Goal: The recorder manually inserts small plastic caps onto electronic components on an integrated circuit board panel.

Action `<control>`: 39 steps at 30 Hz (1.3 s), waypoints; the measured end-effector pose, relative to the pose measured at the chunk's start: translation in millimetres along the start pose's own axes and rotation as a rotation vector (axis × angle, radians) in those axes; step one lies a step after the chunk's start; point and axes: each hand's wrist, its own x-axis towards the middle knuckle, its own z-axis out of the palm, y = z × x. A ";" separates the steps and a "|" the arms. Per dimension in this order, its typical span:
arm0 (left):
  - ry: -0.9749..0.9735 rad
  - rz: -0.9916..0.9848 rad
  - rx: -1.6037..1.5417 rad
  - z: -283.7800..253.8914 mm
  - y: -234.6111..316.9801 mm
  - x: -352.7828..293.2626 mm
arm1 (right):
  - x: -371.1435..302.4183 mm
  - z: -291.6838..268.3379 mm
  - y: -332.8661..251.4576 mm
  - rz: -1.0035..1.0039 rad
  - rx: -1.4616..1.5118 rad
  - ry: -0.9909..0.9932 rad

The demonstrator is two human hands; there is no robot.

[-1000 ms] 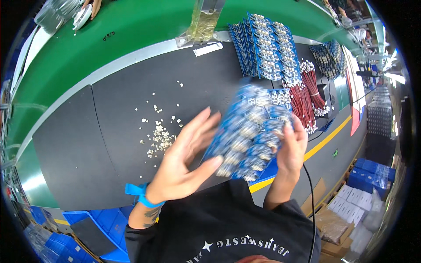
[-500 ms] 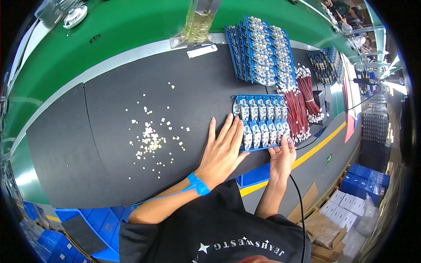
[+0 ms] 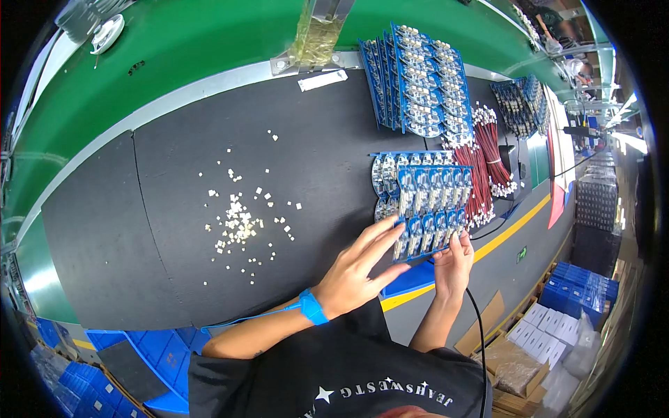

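Note:
A blue circuit board panel (image 3: 433,198), with rows of pale parts, is raised and tilted over another blue circuit board panel (image 3: 385,174) lying on the black mat. My right hand (image 3: 453,268) pinches the raised panel at its lower right corner. At that panel's lower left edge is my left hand (image 3: 354,273), fingers stretched out and thumb apart; whether its fingertips touch the edge is hard to tell. A blue wrist strap (image 3: 313,307) circles my left wrist. Most of the lower panel is hidden beneath the raised one.
Small white connectors (image 3: 240,224) lie scattered on the black mat (image 3: 181,146). Stacked blue circuit boards (image 3: 428,80) lean at the back, with more boards (image 3: 519,104) farther right. Bundles of red wires (image 3: 481,181) lie right of the panels. A metal post (image 3: 317,38) stands at the mat's far edge.
One panel has come up off the other and shifted right and nearer me, in my right hand. My left hand has drawn back from the panel's upper left side to its lower left edge.

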 end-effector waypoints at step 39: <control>-0.157 0.044 0.510 -5.1 -19.1 19.3 | -7.7 38.3 20.2 0.160 -0.109 0.035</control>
